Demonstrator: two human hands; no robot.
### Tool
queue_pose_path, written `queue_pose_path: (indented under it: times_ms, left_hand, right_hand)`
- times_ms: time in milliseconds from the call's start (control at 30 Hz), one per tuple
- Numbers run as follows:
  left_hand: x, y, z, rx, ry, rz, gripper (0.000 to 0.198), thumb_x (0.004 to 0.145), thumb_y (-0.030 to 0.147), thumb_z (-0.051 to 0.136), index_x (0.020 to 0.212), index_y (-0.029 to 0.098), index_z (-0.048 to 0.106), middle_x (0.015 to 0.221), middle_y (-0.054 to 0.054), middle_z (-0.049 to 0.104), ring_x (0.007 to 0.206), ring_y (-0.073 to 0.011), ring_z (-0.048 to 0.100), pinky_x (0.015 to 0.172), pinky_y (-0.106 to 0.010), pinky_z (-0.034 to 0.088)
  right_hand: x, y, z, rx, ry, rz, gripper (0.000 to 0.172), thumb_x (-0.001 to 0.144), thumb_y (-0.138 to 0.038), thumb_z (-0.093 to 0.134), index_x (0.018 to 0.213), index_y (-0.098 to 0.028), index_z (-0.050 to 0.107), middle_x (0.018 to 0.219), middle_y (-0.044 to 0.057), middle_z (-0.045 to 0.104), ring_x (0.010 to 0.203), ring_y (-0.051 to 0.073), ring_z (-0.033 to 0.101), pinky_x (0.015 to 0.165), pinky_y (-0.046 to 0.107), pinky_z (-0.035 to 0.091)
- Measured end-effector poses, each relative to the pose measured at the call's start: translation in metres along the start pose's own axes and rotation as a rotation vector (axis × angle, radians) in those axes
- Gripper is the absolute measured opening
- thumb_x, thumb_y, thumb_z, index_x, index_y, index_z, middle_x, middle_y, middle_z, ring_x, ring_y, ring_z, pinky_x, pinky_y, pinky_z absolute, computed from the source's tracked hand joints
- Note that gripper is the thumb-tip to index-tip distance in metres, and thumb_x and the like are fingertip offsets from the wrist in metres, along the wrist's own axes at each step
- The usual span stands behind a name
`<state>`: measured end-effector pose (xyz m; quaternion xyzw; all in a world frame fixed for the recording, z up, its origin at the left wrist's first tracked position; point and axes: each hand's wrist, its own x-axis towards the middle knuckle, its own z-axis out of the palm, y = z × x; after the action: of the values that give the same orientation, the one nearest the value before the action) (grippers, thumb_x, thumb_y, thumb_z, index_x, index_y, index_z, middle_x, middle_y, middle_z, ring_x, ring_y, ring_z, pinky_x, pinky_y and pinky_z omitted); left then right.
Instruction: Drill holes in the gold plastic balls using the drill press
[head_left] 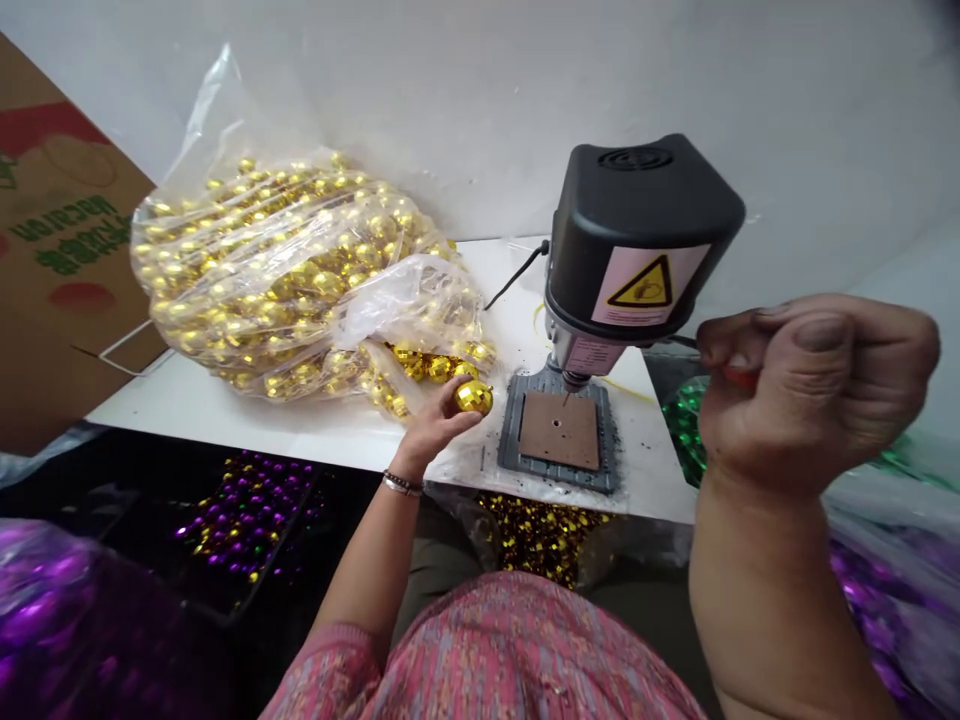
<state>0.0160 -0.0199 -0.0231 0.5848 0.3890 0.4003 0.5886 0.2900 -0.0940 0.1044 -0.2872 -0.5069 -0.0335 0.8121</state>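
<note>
A gold ball is gripped by the fingertips of the left hand, just beside the base of a small drill. The right hand is closed on a red object, mostly hidden. A bag of gold balls lies behind the left grip.

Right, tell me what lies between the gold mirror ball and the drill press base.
Only white tabletop lies between the ball and the base, in the head view.
</note>
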Motion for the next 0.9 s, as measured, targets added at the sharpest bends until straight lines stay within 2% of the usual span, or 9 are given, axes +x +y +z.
queue_pose_path:
  times_ms: [100, 200, 267, 367, 533, 767, 900]
  left_hand:
    - [-0.006, 0.001, 0.013, -0.356, -0.117, -0.133, 0.077, 0.07, 0.048, 0.083, 0.138, 0.024, 0.055, 0.104, -0.007, 0.069, 0.082, -0.0186, 0.065, 0.068, -0.029, 0.048]
    - [-0.003, -0.001, 0.028, -0.449, -0.166, -0.203, 0.077, 0.07, 0.051, 0.082, 0.138, 0.027, 0.052, 0.103, -0.005, 0.067, 0.077, -0.0152, 0.064, 0.064, -0.026, 0.045]
    - [0.002, -0.004, 0.038, -0.313, -0.175, -0.209, 0.073, 0.07, 0.046, 0.082, 0.133, 0.024, 0.053, 0.102, -0.004, 0.068, 0.077, -0.0136, 0.063, 0.065, -0.025, 0.046]
    - [0.011, -0.007, 0.054, 0.033, -0.18, -0.146, 0.065, 0.069, 0.035, 0.084, 0.125, 0.019, 0.055, 0.102, -0.005, 0.07, 0.086, -0.0156, 0.065, 0.075, -0.027, 0.05]
    - [0.022, -0.003, 0.074, 0.461, -0.176, -0.048, 0.059, 0.073, 0.033, 0.078, 0.125, 0.017, 0.056, 0.104, -0.006, 0.073, 0.087, -0.0174, 0.067, 0.078, -0.029, 0.053]
    - [0.029, 0.004, 0.084, 0.724, -0.175, 0.029, 0.055, 0.078, 0.034, 0.075, 0.129, 0.018, 0.063, 0.102, -0.005, 0.075, 0.085, -0.0179, 0.068, 0.079, -0.029, 0.054]
    - [0.037, 0.006, 0.086, 0.798, -0.214, 0.052, 0.057, 0.077, 0.033, 0.075, 0.131, 0.018, 0.065, 0.104, -0.006, 0.076, 0.089, -0.0194, 0.069, 0.081, -0.03, 0.054]
  right_hand:
    - [-0.001, 0.0, 0.0, 0.009, -0.011, -0.009, 0.021, 0.092, -0.035, 0.06, 0.085, -0.015, 0.056, 0.058, -0.007, 0.045, 0.051, 0.001, 0.052, 0.05, 0.019, 0.045]
    - [-0.002, -0.001, 0.0, -0.004, -0.029, -0.015, 0.018, 0.094, -0.031, 0.057, 0.087, -0.015, 0.057, 0.06, -0.007, 0.048, 0.054, 0.001, 0.054, 0.052, 0.019, 0.046]
    - [-0.002, -0.002, 0.0, -0.018, -0.042, -0.02, 0.016, 0.095, -0.03, 0.055, 0.089, -0.016, 0.058, 0.062, -0.006, 0.05, 0.056, 0.0, 0.054, 0.054, 0.018, 0.046]
    - [-0.003, -0.003, 0.0, -0.027, -0.054, -0.026, 0.015, 0.096, -0.028, 0.052, 0.09, -0.016, 0.058, 0.066, -0.006, 0.052, 0.058, -0.002, 0.053, 0.056, 0.018, 0.046]
    - [0.0, -0.003, 0.002, -0.029, -0.062, -0.002, 0.016, 0.096, -0.031, 0.052, 0.091, -0.016, 0.056, 0.07, -0.007, 0.05, 0.058, -0.003, 0.049, 0.057, 0.016, 0.044]
    - [0.033, 0.002, 0.014, -0.16, -0.079, 0.098, 0.034, 0.095, -0.046, 0.049, 0.091, -0.014, 0.058, 0.075, -0.005, 0.054, 0.058, -0.004, 0.046, 0.067, 0.016, 0.048]
    - [0.047, 0.008, 0.022, -0.137, -0.068, 0.145, 0.049, 0.083, -0.065, 0.051, 0.086, -0.016, 0.055, 0.073, -0.005, 0.056, 0.055, 0.0, 0.041, 0.059, 0.017, 0.045]
